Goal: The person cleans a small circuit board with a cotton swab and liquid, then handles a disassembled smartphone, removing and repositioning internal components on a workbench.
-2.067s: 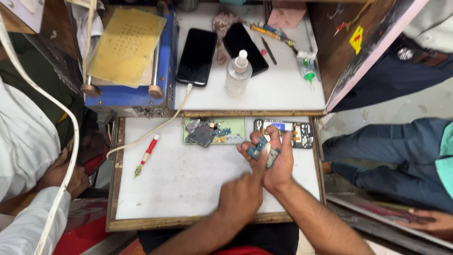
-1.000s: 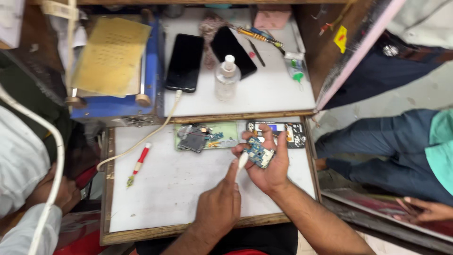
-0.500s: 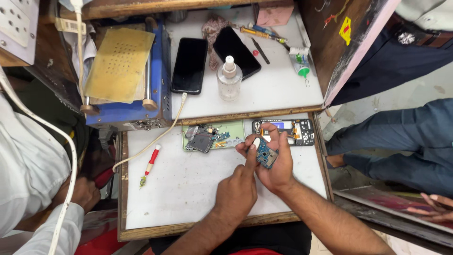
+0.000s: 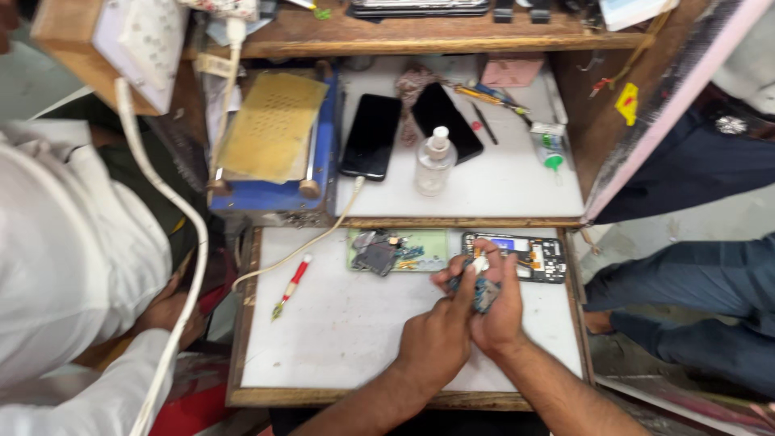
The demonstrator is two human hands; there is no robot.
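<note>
A small blue circuit board [image 4: 484, 292] is gripped in the right hand [image 4: 499, 311] above the white bench [image 4: 347, 331], near its far right part. The left hand [image 4: 436, 339] is closed beside it, its forefinger pressing a small white piece [image 4: 480, 263] to the board's top edge. Just beyond lie an opened phone frame [image 4: 533, 254] and a green mat [image 4: 404, 250] strewn with parts; a red-handled tool [image 4: 292, 284] lies well to the left.

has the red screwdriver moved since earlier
No. The red screwdriver lies in the same spot on the white tray, left of the green mat; only the camera shifted.
</note>
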